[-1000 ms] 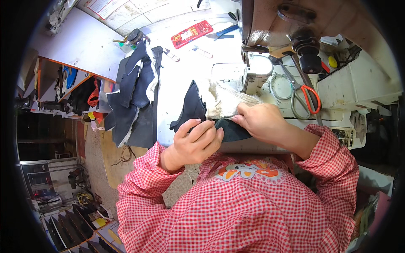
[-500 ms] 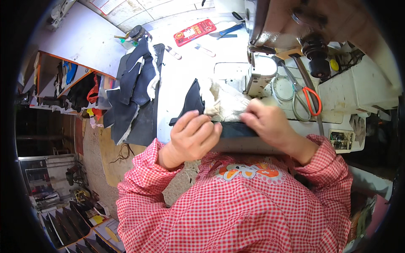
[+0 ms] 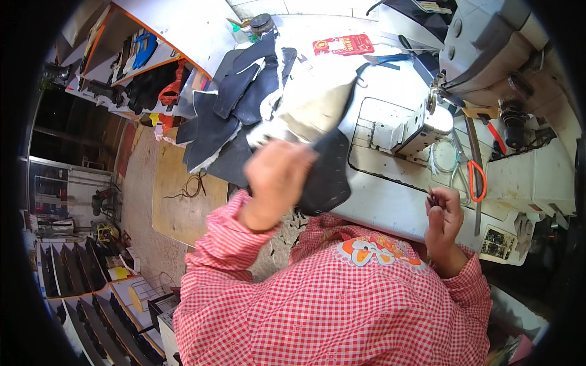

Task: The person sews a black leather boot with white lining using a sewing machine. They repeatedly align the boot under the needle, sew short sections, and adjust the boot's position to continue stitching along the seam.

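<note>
My left hand (image 3: 278,174), smeared by motion, is closed on the edge of a black leather piece with fleecy lining (image 3: 329,174). Its cream and white inner side faces up, and a black flap hangs toward the table's front edge. Part of the piece lies over a pile of black leather pieces with white fleecy edges (image 3: 237,94). Apart from it, my right hand (image 3: 445,219) is at the front edge of the table, fingers curled together around a small dark thing that is too small to name.
A sewing machine (image 3: 421,125) stands on the right. Beside it lie orange-handled scissors (image 3: 477,180) and a box of small dark parts (image 3: 497,243). A red packet (image 3: 343,45) and a blue-handled knife (image 3: 390,58) are at the back. Shelves (image 3: 137,67) rise on the left.
My left hand has swung the lined leather piece up and left, toward the pile. My right hand has let go of it and moved right. The view has shifted too.
</note>
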The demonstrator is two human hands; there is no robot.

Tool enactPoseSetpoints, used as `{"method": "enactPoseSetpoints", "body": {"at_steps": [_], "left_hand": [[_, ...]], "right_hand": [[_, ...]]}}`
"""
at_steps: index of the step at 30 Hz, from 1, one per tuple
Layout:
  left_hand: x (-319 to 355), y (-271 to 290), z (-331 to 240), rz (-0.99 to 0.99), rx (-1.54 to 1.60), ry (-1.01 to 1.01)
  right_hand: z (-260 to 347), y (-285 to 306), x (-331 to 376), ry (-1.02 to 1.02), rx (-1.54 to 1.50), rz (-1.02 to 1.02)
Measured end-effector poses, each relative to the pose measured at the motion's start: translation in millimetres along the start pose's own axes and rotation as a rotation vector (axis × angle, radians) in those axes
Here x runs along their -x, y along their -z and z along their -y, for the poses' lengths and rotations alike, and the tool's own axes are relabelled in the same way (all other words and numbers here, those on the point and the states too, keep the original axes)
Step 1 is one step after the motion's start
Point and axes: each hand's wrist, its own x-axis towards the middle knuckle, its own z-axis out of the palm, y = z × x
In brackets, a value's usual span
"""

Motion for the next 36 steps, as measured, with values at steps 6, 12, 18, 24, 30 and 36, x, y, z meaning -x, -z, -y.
{"method": "enactPoseSetpoints", "body": {"at_steps": [6, 12, 18, 24, 30, 36], "left_hand": [[14.0, -23.8, -19.3, 0.303, 0.037, -0.108], [-10.5, -8.4, 8.6, 0.513, -0.095, -0.332], [-32.9, -3.9, 31.1, 0.447, -0.200, -0.309], [-44.2, -19.5, 45.0, 0.401, 0.116, 0.160], [-56.4, -33.8, 45.9, 0.343, 0.208, 0.112], [-60.0, -38.7, 38.2, 0.340, 0.213, 0.079]], "right_hand": [[42.7, -37.3, -59.8, 0.216, 0.082, 0.239], [24.8, -81.2, -119.2, -0.196, 0.164, 0.416], [14.9, -85.8, -124.1, -0.101, 0.381, 0.470], [9.7, -81.2, -135.7, -0.031, 0.369, 0.602], [9.3, -74.2, -146.4, -0.187, 0.253, 0.719], [8.2, -83.4, -144.8, -0.171, 0.306, 0.695]]}}
